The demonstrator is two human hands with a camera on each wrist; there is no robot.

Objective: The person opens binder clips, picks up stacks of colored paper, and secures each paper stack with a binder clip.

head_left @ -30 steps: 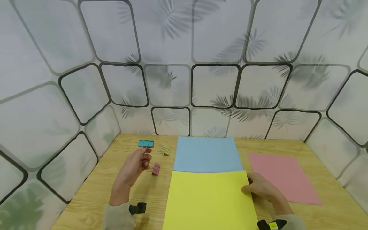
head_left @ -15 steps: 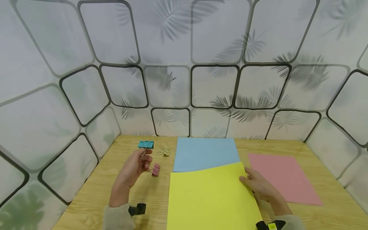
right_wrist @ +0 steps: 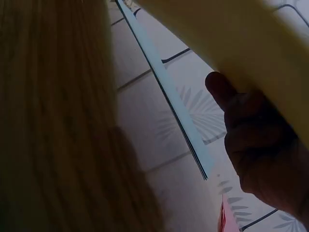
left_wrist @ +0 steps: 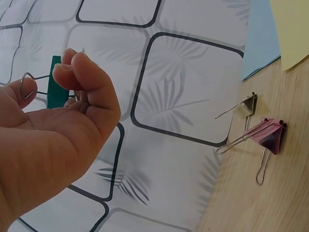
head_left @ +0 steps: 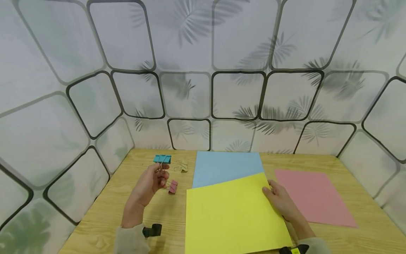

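Note:
My left hand [head_left: 146, 188] holds a teal binder clip [head_left: 162, 159] by its wire handles, raised above the table's left side. In the left wrist view, curled fingers and thumb close round the clip [left_wrist: 58, 92]. My right hand [head_left: 283, 203] pinches the right edge of a yellow paper sheet [head_left: 231, 215], which is tilted, its right side raised. From the right wrist view, this hand [right_wrist: 258, 140] shows dark against the lifted sheet. A light blue sheet [head_left: 226, 164] lies behind the yellow one, partly covered in the head view.
A pink binder clip [head_left: 172, 187] and a pale yellow binder clip [head_left: 184, 166] rest on the wooden table [head_left: 98, 222] beside my left hand. On the right lies a pink sheet [head_left: 314, 199]. A patterned cloth wall [head_left: 190, 95] stands round the back and sides.
The yellow sheet's right side has risen off the table and swung upward in the head view, my right hand moving slightly left and away with it. My left hand stays nearly still.

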